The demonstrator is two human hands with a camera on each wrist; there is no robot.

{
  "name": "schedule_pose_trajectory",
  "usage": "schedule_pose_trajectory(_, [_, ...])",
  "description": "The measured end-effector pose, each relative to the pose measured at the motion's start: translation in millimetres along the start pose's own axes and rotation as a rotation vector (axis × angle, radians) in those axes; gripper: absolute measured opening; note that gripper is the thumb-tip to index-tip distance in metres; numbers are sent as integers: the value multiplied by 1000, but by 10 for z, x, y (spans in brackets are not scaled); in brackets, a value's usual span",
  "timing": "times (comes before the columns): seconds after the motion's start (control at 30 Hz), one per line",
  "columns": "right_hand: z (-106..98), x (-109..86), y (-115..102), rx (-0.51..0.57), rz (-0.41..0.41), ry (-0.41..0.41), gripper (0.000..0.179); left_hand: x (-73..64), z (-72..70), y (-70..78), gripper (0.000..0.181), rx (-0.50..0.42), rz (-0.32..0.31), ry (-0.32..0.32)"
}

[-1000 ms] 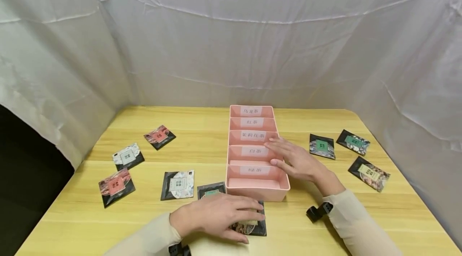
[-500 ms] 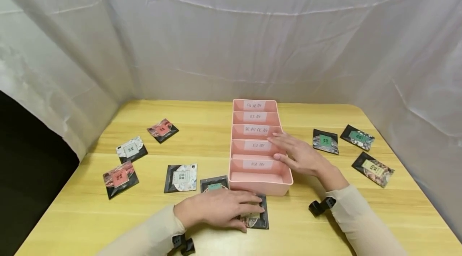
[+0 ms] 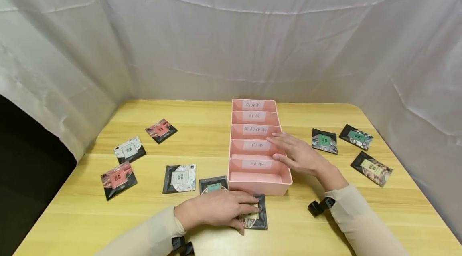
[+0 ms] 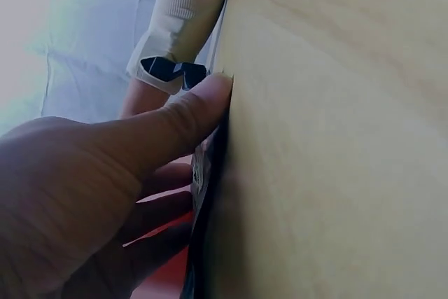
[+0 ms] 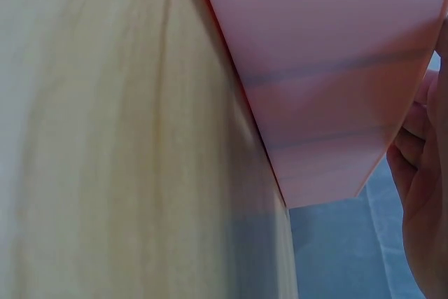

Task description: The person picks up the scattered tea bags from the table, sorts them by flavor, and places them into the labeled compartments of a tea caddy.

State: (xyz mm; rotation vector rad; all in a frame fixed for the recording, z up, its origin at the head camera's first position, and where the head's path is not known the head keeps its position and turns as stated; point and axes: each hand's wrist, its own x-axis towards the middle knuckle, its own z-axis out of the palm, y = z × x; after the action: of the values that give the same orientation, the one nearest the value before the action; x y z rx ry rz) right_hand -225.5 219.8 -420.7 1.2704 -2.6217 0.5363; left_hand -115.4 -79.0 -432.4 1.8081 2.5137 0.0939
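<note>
My left hand lies over a black tea sachet with a cream label, just in front of the pink divided box. Its fingers reach across the sachet, and in the left wrist view the thumb comes down at the sachet's edge by the tabletop. Part of that sachet is hidden under the hand. A green-labelled sachet shows just behind the hand, by the box's front left corner. My right hand rests at the box's right rim, fingers loosely extended over it.
White paper labels with Chinese characters mark the box's several compartments. On the left lie red sachets and white ones. Green sachets and a cream-labelled one lie on the right. A pale curtain surrounds the wooden table.
The head view has shifted slightly. My left fingers have drawn back a little to the left over the sachet. The right hand stays on the box rim.
</note>
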Motion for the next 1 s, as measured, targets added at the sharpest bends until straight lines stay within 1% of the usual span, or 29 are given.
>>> schedule_pose_trajectory(0.17, [7,-1,-14,8,2,-5,55,7,10,27,53,1,52,10])
schedule_pose_trajectory(0.23, [9,-4,-17,10,4,-7,55,8,11,35,52,15,59,12])
schedule_pose_trajectory(0.4, [3,-7,-22,9,10,-5,55,9,12,54,58,43,30,15])
schedule_pose_trajectory(0.5, [-5,-6,-22,6,12,-6,55,11,4,59,60,45,19,22])
schedule_pose_trajectory(0.7, [-6,-2,-26,4,16,-7,55,26,-18,67,61,71,28,32])
schedule_pose_trajectory(0.77, [-5,0,-27,8,16,-7,55,31,-25,65,62,92,39,47])
schedule_pose_trajectory(0.9, [-5,-2,-28,9,15,-6,55,36,-48,58,64,135,62,98])
schedule_pose_trajectory(1.0, [-6,-7,-28,4,15,-4,55,35,-69,59,66,143,69,133])
